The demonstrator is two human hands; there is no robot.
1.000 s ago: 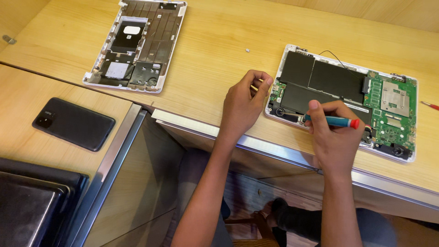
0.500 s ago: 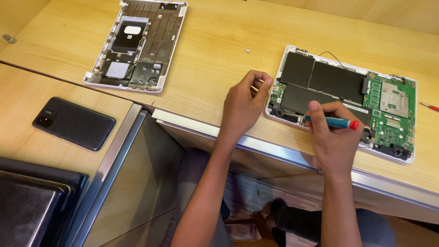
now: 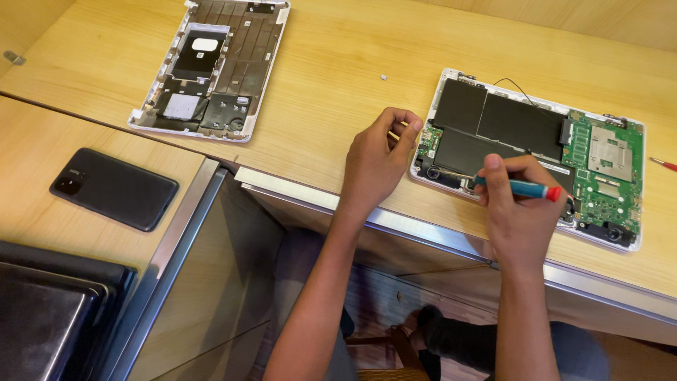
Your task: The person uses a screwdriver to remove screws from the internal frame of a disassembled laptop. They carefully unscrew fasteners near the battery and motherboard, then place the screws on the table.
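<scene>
On the wooden desk (image 3: 338, 106), at about 3 o'clock from the middle of the view, lies an open laptop base (image 3: 529, 155) with its insides showing. The right hand (image 3: 518, 212) is closed around a screwdriver (image 3: 522, 188) that has a blue handle and a red end. Its thin metal tip points toward 9 o'clock, down near the front left corner of the base. The left hand (image 3: 377, 162) rests at the left edge of the base, at 9 o'clock from it, with fingers curled in. It may be pinching something tiny, but I cannot tell.

The laptop base looks light, flat and stiff, but easy to hurt. The green board (image 3: 606, 169) and the black flat battery (image 3: 493, 127) should not be pressed or poked. I think the safe place to hold it is the white outer rim. The screwdriver looks small and light, and the handle is the place to grip it.

The right hand hides the spot where the tip lands, so no screw can be seen there. A small pale speck (image 3: 383, 76) at 12 o'clock from the left hand may be a screw. The back cover (image 3: 211, 70) lies well apart at 10 o'clock, and a black phone (image 3: 113, 187) lies at 8 o'clock. A dark thing at the bottom left corner is cut off.
</scene>
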